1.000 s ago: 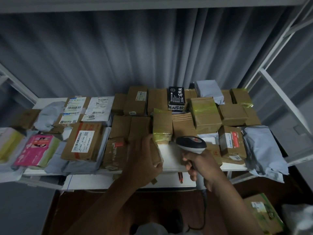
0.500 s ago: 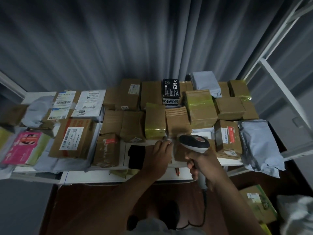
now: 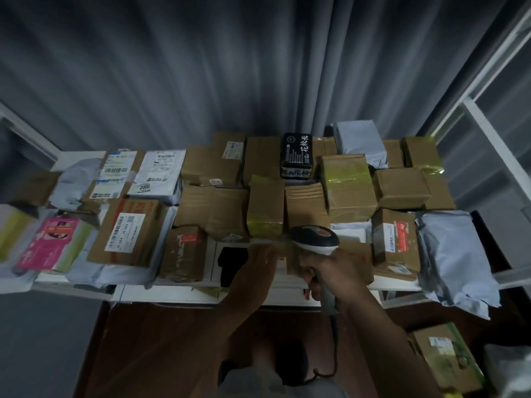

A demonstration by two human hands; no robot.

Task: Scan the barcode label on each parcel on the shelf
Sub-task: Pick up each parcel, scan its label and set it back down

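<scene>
At the shelf's (image 3: pixel 71 160) near edge, the left hand (image 3: pixel 258 261) lays relaxed fingers on a small brown parcel (image 3: pixel 290 255), probably light and stiff, best gripped by its side edges, while the right hand (image 3: pixel 330 272) grips the scanner (image 3: pixel 314 239).

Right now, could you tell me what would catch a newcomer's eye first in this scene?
Probably the white-and-black handheld barcode scanner, gripped by the right hand at the white metal shelf's front centre. The left hand reaches beside it. Next, the bright pink printed packet far left and the black box with white lettering at the back among brown cartons.
</scene>
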